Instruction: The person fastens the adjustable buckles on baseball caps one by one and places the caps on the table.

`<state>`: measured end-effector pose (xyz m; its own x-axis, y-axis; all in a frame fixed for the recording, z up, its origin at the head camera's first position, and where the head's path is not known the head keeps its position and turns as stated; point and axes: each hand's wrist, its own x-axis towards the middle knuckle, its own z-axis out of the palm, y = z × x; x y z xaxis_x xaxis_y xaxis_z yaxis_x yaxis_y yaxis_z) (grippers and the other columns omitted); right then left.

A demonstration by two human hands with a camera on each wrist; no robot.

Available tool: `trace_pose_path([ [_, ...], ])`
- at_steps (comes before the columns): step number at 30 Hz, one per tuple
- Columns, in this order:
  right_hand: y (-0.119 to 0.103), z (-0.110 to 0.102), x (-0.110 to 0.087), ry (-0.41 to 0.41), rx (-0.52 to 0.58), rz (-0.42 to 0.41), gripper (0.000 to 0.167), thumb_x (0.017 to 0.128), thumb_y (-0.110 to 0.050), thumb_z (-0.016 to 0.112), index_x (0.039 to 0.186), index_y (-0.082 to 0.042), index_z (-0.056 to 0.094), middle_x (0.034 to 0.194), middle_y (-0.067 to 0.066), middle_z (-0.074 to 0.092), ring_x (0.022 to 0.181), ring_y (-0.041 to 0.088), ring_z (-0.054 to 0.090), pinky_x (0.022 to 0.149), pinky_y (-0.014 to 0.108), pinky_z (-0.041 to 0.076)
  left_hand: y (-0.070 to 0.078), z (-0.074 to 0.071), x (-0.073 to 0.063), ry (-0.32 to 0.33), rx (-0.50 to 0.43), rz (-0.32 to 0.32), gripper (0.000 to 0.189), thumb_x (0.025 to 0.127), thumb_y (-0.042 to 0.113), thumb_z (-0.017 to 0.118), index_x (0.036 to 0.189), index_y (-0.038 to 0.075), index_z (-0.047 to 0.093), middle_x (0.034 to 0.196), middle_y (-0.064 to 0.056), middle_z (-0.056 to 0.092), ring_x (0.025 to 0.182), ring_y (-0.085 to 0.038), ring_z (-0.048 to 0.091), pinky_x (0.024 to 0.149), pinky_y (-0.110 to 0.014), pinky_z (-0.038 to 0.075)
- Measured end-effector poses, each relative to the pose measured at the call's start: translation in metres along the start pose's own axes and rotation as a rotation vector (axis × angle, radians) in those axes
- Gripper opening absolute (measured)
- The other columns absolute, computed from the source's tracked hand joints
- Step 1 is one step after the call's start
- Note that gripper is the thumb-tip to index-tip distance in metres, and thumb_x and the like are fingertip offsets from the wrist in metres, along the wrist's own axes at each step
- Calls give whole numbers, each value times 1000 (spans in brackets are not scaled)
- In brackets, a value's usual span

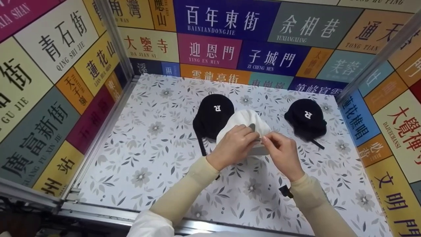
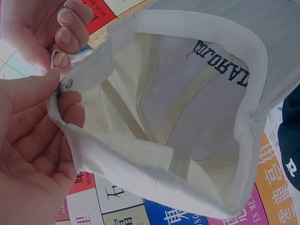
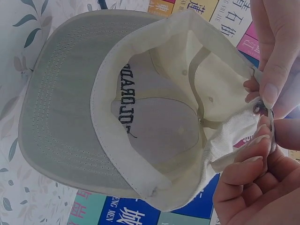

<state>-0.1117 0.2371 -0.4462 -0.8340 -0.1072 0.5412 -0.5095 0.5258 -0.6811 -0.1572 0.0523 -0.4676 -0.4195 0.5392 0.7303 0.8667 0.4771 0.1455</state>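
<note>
Between both hands is a white cap (image 1: 245, 120), its hollow inside and grey brim (image 3: 61, 103) facing me in the right wrist view. Dark lettering (image 2: 220, 63) shows on its inner front panel. My left hand (image 1: 234, 143) pinches the back band between thumb and fingers, close to a small metal eyelet (image 2: 69, 85). From the other side my right hand (image 1: 283, 153) pinches the narrow strap end (image 2: 77, 56) at the same back opening. The fingertips of both hands nearly meet there. Fingers partly hide the fastening.
A black cap (image 1: 213, 113) with a white letter lies just behind and left of the white one. Another black cap (image 1: 306, 117) lies to the right, its strap trailing forward. The floral-covered table (image 1: 141, 164) is bounded by metal-framed panels (image 1: 210, 49) with street-name signs.
</note>
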Motion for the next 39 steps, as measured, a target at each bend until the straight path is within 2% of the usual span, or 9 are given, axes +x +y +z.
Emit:
trace_pose_path([
  [3,0,1,-1,-5,10,17,13,93,0,67,80,-2,68,64,5,53,55,12,48,52,22,36,0,1,-2,3,-3,-4,8,93,13,69,100,9,71,90,0,63,81,-19,58,77,-32,48],
  [10,-1,4,-2,-10,26,40,19,98,-3,62,80,-9,65,63,6,53,52,12,45,48,24,34,1,1,-3,12,-37,-14,9,92,12,70,100,8,70,90,-1,64,83,-19,59,78,-32,48],
  [19,-1,6,-2,-11,35,22,15,98,-1,62,84,-1,68,64,8,55,53,12,47,49,22,36,1,1,-2,20,-57,-21,9,93,15,71,98,7,70,86,-1,63,80,-20,59,77,-33,48],
  [27,-2,7,0,0,41,15,15,97,-1,63,83,-2,68,64,7,55,55,12,48,52,22,38,1,1,-1,19,-67,-29,8,92,15,73,96,9,70,85,1,63,79,-18,58,75,-33,47],
  [33,-1,8,1,-5,41,10,16,97,-1,62,83,0,67,66,11,58,56,12,49,53,22,38,1,1,-1,24,-98,-30,8,89,14,75,92,9,69,82,0,62,78,-18,58,75,-33,47],
  [39,-1,9,0,-14,56,16,14,98,-4,62,87,-1,68,68,13,61,57,12,50,55,22,39,2,0,0,33,-104,-41,11,93,22,73,94,11,72,82,3,64,76,-15,59,73,-30,46],
])
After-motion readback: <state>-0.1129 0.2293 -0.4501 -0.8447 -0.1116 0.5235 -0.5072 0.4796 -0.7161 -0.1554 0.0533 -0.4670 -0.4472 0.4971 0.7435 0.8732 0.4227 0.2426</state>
